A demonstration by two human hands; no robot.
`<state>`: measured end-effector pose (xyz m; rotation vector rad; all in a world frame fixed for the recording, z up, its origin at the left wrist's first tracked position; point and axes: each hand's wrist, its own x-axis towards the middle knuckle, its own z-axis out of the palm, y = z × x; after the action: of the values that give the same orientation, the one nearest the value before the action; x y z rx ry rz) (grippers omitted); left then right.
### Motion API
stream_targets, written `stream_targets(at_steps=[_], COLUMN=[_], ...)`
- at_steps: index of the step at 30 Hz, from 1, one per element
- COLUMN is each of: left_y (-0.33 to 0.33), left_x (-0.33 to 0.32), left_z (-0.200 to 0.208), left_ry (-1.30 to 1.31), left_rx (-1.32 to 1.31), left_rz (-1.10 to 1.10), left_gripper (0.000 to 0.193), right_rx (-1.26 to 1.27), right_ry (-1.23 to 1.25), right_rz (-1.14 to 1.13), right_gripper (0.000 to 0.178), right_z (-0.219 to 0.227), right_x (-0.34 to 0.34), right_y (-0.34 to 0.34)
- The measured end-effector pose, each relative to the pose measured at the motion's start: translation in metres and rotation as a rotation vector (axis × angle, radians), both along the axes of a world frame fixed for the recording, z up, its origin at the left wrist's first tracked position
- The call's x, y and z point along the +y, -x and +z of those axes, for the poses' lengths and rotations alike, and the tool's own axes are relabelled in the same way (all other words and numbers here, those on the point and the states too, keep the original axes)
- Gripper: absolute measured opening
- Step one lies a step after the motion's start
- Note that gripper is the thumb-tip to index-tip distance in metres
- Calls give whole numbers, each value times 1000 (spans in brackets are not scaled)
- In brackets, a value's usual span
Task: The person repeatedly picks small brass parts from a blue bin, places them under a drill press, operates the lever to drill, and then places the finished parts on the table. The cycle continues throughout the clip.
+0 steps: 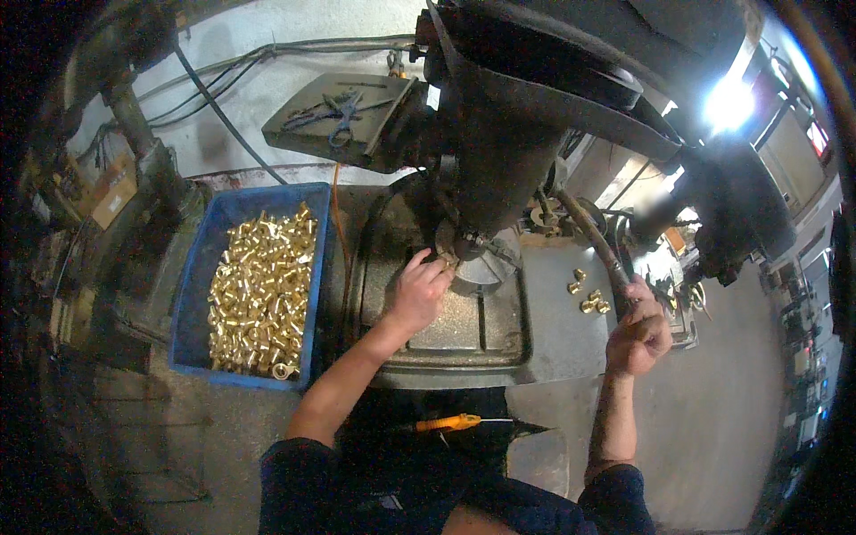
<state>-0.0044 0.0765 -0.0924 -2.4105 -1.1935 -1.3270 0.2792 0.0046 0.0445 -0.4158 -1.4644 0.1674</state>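
Observation:
My right hand (639,334) is wrapped round the end of a long metal feed lever (590,230), which slants down from the drill press (499,116). At the press's spindle, my left hand (422,292) has its fingers bent and drawn together against the left side of a round grey metal chuck (480,272). What those fingertips pinch is small and partly hidden; I cannot make it out. The chuck sits on the press's table (428,357), which is strewn with brass chips. Several loose brass fittings (588,299) lie on the grey plate between the chuck and my right hand.
A blue bin (315,348) full of brass fittings stands left of the press. Behind it, a small tray (303,134) holds pliers and scissors-like tools. A yellow-handled air gun or driver (455,423) lies near my body. Cables run along the back wall.

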Motion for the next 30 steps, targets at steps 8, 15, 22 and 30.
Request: stream_targets(at_steps=[8, 15, 22, 30], left_y=[2, -29, -51, 16], left_x=[0, -48, -80, -88], left_z=[9, 56, 57, 92], left_ry=[6, 2, 33, 165], left_rx=[11, 114, 180, 464], left_rz=[-14, -157, -278, -114], left_gripper=[18, 27, 35, 44], right_rx=[68, -514, -644, -405], right_ry=[91, 586, 693, 1099], right_rz=[-141, -34, 4, -283], right_gripper=[62, 52, 47, 36], right_z=[12, -33, -69, -148], right_x=[-4, -28, -36, 15], right_y=[-2, 14, 63, -55])
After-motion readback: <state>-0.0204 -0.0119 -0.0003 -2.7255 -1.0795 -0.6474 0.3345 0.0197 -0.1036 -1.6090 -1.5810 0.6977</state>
